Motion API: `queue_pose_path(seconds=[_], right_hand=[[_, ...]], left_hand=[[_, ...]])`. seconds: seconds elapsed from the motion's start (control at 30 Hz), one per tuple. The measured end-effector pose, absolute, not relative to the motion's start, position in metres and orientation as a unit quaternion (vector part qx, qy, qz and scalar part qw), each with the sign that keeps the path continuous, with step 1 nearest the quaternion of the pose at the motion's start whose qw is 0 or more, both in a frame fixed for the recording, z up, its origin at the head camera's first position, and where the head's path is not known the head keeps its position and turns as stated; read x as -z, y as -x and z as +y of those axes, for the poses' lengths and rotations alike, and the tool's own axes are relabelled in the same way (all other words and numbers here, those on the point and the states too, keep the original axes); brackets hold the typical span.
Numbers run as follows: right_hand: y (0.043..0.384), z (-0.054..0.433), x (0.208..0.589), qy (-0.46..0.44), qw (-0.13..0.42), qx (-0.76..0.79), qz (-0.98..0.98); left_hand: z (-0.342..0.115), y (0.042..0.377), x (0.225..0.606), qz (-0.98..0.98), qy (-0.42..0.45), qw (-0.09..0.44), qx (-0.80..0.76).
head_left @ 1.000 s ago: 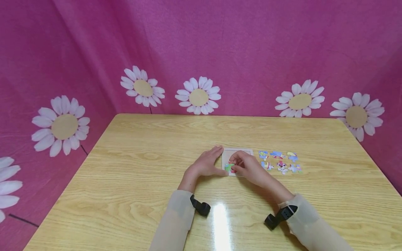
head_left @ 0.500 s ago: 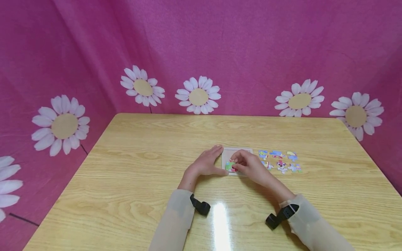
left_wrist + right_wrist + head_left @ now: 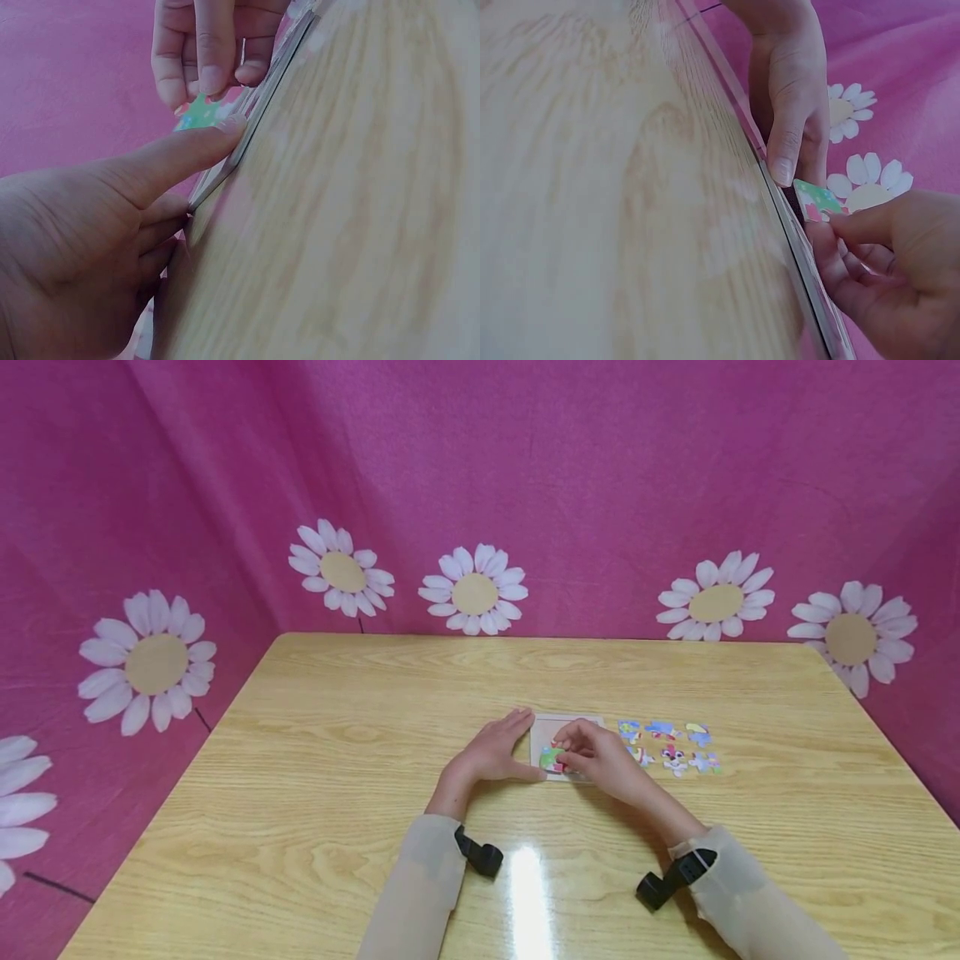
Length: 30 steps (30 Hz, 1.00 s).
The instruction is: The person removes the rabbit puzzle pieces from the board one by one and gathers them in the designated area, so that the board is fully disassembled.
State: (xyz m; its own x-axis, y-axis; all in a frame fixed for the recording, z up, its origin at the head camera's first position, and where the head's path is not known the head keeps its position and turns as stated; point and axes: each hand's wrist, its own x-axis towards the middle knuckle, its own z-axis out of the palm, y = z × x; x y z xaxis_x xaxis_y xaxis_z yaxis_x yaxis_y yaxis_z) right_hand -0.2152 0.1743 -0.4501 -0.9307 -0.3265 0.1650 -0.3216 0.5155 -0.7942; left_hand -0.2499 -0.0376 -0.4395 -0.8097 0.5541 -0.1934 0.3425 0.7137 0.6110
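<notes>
My right hand (image 3: 606,764) pinches a green jigsaw puzzle piece (image 3: 552,761) with red and white parts, between thumb and fingers. In the right wrist view this piece (image 3: 819,198) is tilted, one edge raised close over the tray. The shallow puzzle tray (image 3: 570,717) has a pale rim and lies on the table, partly covered by my right hand. Along its left side my left hand (image 3: 491,752) rests with straight fingers spread. The left thumb (image 3: 202,148) presses on the rim at the near left corner, as the left wrist view shows.
To the right of the tray lie several loose puzzle pieces in two rows, among them a piece with an animal face (image 3: 673,760) and a blue and yellow one (image 3: 699,734). A pink flowered curtain (image 3: 592,493) hangs behind the wooden table (image 3: 360,727).
The pinched piece has shifted slightly right over the near left part of the tray, my right hand moving with it. My left hand stays in place.
</notes>
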Motion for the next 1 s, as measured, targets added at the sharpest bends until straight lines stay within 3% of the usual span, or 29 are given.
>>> queue_pose_path(seconds=[0.5, 1.0], right_hand=[[0.199, 0.216, 0.450, 0.137, 0.026, 0.487, 0.862], [0.181, 0.252, 0.453, 0.175, -0.031, 0.477, 0.861]], left_hand=[[-0.037, 0.249, 0.439, 0.907, -0.247, 0.185, -0.288], [-0.038, 0.250, 0.442, 0.904, -0.247, 0.188, -0.295]])
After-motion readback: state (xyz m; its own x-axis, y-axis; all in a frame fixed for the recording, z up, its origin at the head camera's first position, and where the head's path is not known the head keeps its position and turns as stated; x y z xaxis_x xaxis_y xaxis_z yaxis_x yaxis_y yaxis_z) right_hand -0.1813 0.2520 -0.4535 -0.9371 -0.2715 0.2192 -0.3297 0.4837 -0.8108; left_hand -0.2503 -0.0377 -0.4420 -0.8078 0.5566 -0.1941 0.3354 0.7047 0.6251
